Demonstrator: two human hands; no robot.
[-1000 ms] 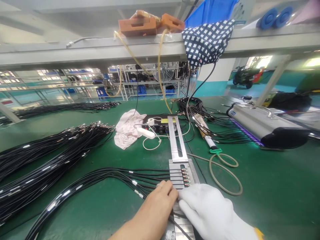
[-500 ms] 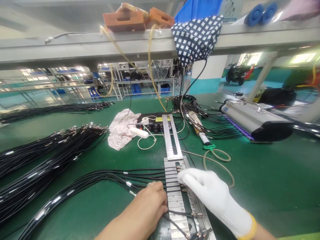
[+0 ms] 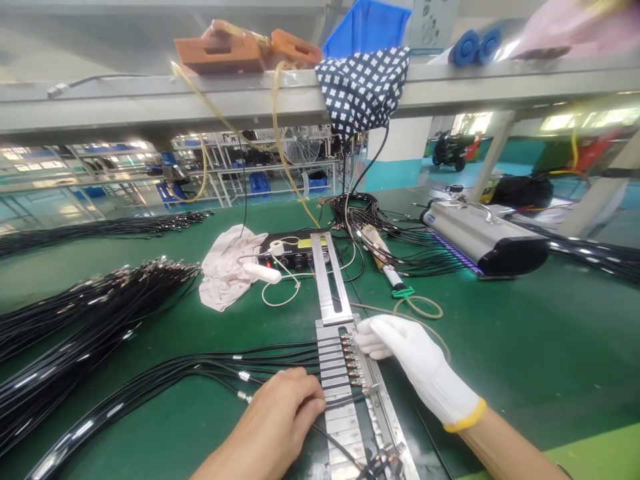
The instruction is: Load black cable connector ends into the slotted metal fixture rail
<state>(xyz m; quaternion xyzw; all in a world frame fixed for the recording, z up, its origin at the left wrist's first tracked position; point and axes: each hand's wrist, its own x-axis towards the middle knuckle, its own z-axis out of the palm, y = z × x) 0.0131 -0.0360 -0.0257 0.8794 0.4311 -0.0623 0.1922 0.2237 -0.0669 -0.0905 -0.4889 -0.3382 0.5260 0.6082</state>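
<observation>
A slotted metal jig [image 3: 334, 373] lies on the green bench in front of me. Several black cables [image 3: 210, 365] run from the left into its slots, their brass tips [image 3: 352, 363] lined up on the right side. My bare left hand [image 3: 280, 420] rests curled on the cables at the jig's left edge, pressing them down. My right hand [image 3: 410, 363], in a white glove, reaches to the jig's upper right end, its fingers bent against the top cable tips. What the gloved fingers pinch is hidden.
Big bundles of black cables [image 3: 85, 313] fill the left. Behind the jig lie a metal bar [image 3: 327, 280], a black control box [image 3: 290, 243], a white cloth [image 3: 225, 267], a pen tool with hose [image 3: 395, 277] and a silver lamp unit [image 3: 480, 233]. A shelf [image 3: 250, 100] runs overhead.
My gloved right hand has slid up along the jig from its lower part to its top end. My left hand has stayed on the cables. The view has shifted right.
</observation>
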